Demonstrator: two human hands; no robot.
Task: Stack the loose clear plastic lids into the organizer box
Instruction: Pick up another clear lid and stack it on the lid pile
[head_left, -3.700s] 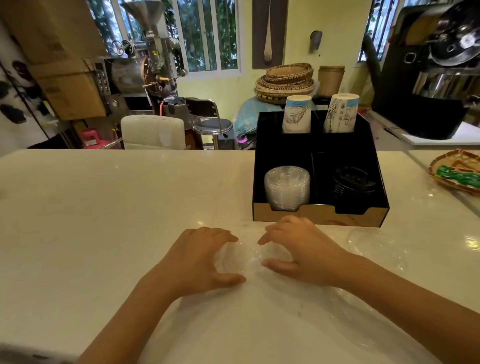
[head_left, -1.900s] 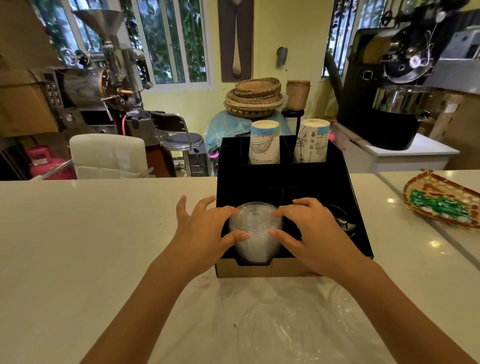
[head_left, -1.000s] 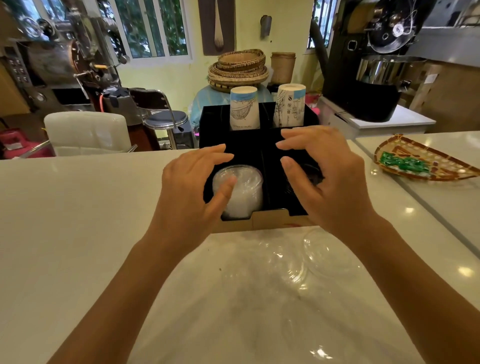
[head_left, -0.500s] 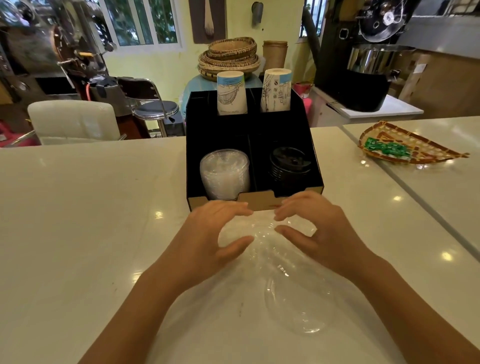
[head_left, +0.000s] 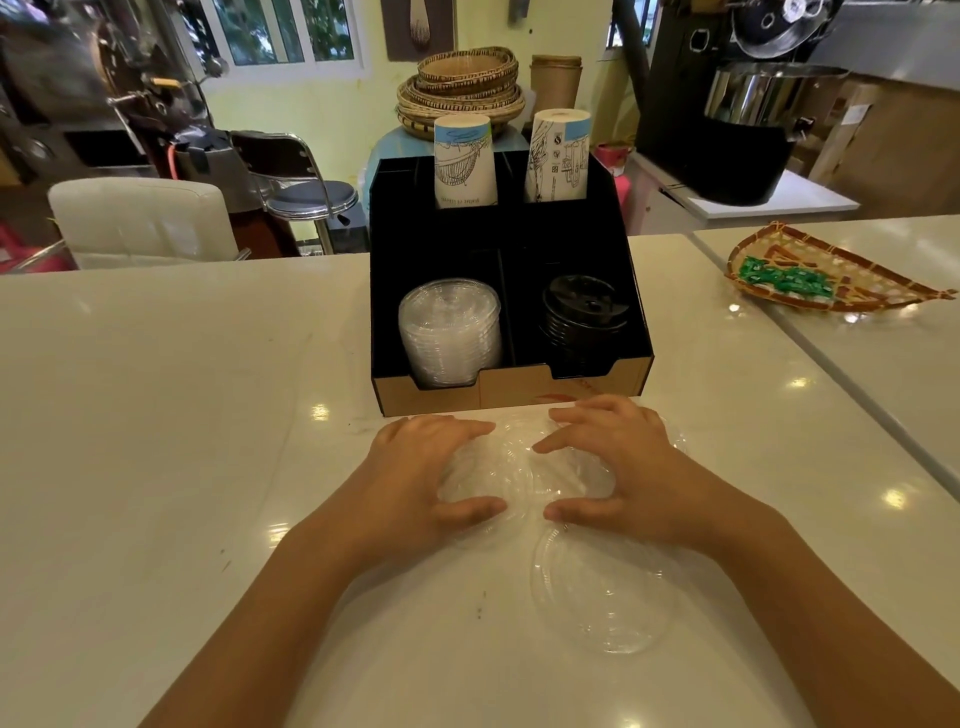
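Since half a second ago our left hand (head_left: 415, 483) and right hand (head_left: 631, 467) spread slightly, still cupped around loose clear plastic lids (head_left: 519, 483) on the white counter (head_left: 156, 415), centre frame. Beyond, black cardboard organizer box (head_left: 519, 234); stacked clear lids (head_left: 449, 332) front-left compartment.

The white tabletop (head_left: 156, 415) carries a black organizer box (head_left: 639, 332), loose clear lids (head_left: 597, 597) — perhaps three or four — and a woven tray (head_left: 883, 283) at right.
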